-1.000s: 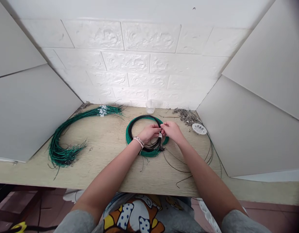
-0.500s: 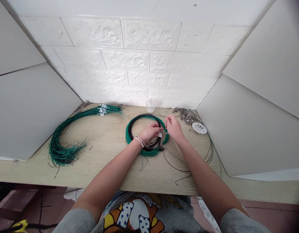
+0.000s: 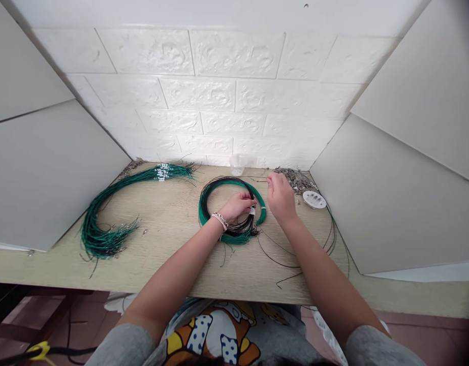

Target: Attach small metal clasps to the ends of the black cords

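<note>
A coil of green and black wires (image 3: 209, 203) lies in the middle of the wooden table (image 3: 169, 254). My left hand (image 3: 239, 204) rests on the coil's right side, fingers closed on a small white connector (image 3: 252, 209) at the wire ends. My right hand (image 3: 280, 195) hovers just right of the coil, fingers loosely curled and pinched near a thin dark wire that runs toward the back of the table; whether it grips the wire is unclear. A bracelet sits on my left wrist.
A long bundle of green wires (image 3: 104, 223) curves along the left side. At the back stand a clear plastic cup (image 3: 237, 164), a heap of small metal parts (image 3: 295, 179) and a white round dish (image 3: 314, 199). Loose black wires (image 3: 333, 234) trail at the right. Grey panels flank both sides.
My right hand has drawn away from the connector, moving back and to the right. The left hand has stayed on the coil.
</note>
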`<action>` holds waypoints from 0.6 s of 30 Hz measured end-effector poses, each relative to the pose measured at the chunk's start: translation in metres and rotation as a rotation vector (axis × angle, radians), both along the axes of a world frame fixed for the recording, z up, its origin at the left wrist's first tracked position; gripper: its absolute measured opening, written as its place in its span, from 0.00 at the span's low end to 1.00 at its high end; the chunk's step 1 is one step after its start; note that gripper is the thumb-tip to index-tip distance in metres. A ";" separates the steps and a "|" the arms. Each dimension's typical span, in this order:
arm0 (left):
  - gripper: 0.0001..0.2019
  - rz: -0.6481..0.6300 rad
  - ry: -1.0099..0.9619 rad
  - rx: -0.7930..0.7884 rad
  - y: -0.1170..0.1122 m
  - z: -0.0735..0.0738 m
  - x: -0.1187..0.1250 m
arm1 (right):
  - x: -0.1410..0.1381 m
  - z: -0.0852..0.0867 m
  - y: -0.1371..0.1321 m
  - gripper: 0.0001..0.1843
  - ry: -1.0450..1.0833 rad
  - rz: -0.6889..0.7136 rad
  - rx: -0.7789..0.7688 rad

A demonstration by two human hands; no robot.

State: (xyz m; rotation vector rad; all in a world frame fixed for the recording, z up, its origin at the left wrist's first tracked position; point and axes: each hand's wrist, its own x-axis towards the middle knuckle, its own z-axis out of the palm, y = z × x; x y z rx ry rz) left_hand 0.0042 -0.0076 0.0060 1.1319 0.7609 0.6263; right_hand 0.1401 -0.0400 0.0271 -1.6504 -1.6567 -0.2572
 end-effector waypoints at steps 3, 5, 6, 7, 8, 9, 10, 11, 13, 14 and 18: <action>0.03 -0.034 0.016 0.023 0.000 0.002 -0.001 | -0.001 0.004 -0.003 0.15 -0.014 -0.010 0.028; 0.03 -0.042 0.120 0.099 0.003 0.004 -0.004 | -0.002 0.006 -0.004 0.14 -0.003 -0.016 0.013; 0.05 -0.020 0.224 0.189 0.005 0.005 -0.006 | -0.003 0.007 -0.005 0.14 0.001 -0.023 -0.004; 0.07 0.026 0.357 0.319 0.007 0.006 -0.009 | -0.003 0.007 -0.005 0.13 0.002 -0.032 -0.027; 0.10 0.086 0.504 0.485 0.010 0.008 -0.012 | -0.004 0.007 -0.005 0.12 0.003 -0.039 -0.057; 0.12 0.147 0.640 0.673 0.012 0.008 -0.016 | -0.003 0.007 -0.004 0.11 0.006 -0.041 -0.090; 0.13 0.192 0.752 0.865 0.014 0.009 -0.019 | -0.003 0.005 -0.003 0.11 0.013 -0.035 -0.121; 0.13 0.218 0.834 1.040 0.016 0.008 -0.022 | -0.002 0.004 -0.003 0.10 0.025 -0.021 -0.147; 0.15 0.202 0.933 1.277 0.019 0.006 -0.026 | -0.001 0.001 -0.001 0.10 0.059 0.016 -0.176; 0.16 0.166 0.970 1.333 0.020 0.005 -0.028 | 0.000 0.000 0.000 0.10 0.077 0.029 -0.182; 0.24 -0.015 1.097 1.244 0.023 -0.004 -0.029 | -0.001 0.001 -0.001 0.11 0.117 0.047 -0.202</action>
